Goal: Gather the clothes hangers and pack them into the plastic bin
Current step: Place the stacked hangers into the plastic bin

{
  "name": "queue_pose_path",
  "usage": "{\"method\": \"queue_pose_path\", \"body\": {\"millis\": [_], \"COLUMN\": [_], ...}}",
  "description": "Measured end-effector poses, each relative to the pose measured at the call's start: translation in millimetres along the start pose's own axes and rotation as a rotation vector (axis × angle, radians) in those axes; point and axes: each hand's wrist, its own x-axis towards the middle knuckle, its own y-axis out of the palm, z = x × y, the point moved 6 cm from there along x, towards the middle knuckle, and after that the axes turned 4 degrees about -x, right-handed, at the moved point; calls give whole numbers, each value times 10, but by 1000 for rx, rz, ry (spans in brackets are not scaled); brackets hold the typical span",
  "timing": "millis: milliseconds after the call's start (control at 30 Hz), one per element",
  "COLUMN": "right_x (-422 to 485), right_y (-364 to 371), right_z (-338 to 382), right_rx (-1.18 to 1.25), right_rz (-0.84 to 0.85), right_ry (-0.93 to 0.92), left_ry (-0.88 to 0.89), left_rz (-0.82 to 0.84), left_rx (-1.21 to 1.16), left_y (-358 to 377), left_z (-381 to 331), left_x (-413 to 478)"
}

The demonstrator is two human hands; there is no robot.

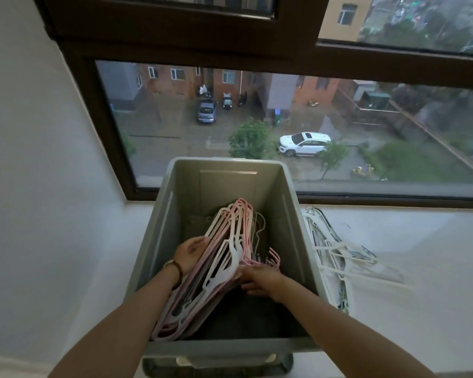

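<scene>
A bundle of pink and white hangers [224,255] stands on edge inside the grey plastic bin [221,184], leaning towards its left wall, hooks pointing right. A few thin wire hangers lie behind it, farther in. The left hand [190,253] grasps the bundle's upper left edge, thumb over the near face. The right hand [258,278] touches the bundle low down by the hooks; its fingertips are tucked out of sight, so a grip cannot be told. Just right of the bin, a loose pile of white hangers [336,255] lies on the white sill [420,268] below the window [257,118].
</scene>
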Motion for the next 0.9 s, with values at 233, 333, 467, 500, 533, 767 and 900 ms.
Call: {"method": "queue_pose_path", "body": {"millis": [233, 333, 467, 500, 533, 767, 900], "right_x": [-34, -121, -306, -341, -378, -429, -309], "right_y": [-270, -425, -756, -885, -1023, -2358, -3122], "right_z": [410, 547, 743, 783, 823, 629, 193], "right_rx": [99, 78, 86, 97, 103, 161, 191], "right_rz": [-88, -66, -47, -47, -49, -139, -207], "right_ry": [-290, -363, -439, -454, -470, -498, -424], "left_ry": [106, 172, 231, 246, 260, 317, 300], "left_rz": [-3, -26, -74, -76, -76, -43, 15], "left_rx": [51, 76, 88, 84, 78, 9, -19], "left_y": [158, 240, 394, 464, 547, 1676, 2533], "left_z": [-285, -473, -740, -811, -888, -1361, -1444], "left_x": [-137, -181, -245, -249, -246, -156, -50]}}
